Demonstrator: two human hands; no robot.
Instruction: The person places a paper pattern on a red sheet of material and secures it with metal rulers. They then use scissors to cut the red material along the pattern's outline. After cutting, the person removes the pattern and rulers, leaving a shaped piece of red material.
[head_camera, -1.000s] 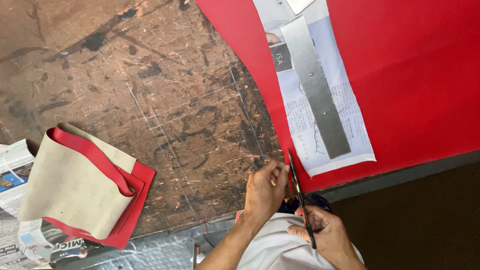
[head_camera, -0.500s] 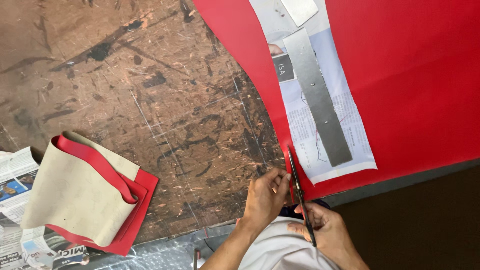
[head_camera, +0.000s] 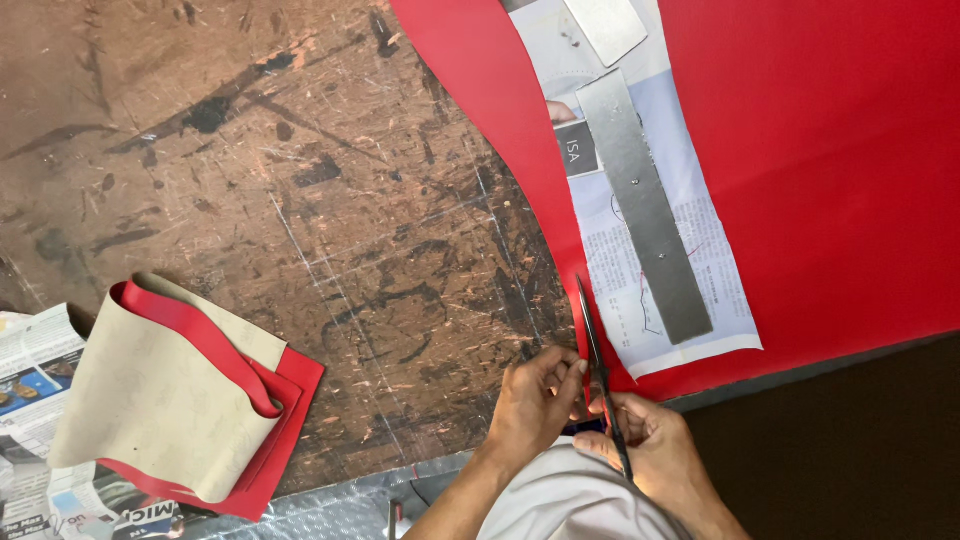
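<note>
- Our right hand (head_camera: 655, 455) has its fingers wrapped around the handles of the scissors (head_camera: 598, 365), with the blades pointing away from us along the edge of the big red sheet (head_camera: 820, 160).
- Our left hand (head_camera: 530, 400) sits just left of the blades, fingers curled and pinching the near edge of the red sheet, thumb right next to the steel.
- The red sheet covers the top right of the scarred wooden worktable (head_camera: 250, 180), and its near edge hangs slightly past the table's front.
- A paper pattern (head_camera: 620, 200) lies on the sheet, pinned down by a long metal bar (head_camera: 645, 205) and a second metal piece (head_camera: 605, 25) up top.
- What we'd worry about: that left thumb is really close to the blades, so a quick snip could nick it.
- Also, the pattern is only weighted, not fixed. If we tug the sheet while cutting, the paper could slide and the cut line would drift off.
- Over on the left there's a folded red-and-beige piece (head_camera: 170, 400) resting on some newspaper (head_camera: 35, 370), well clear of everything.
</note>
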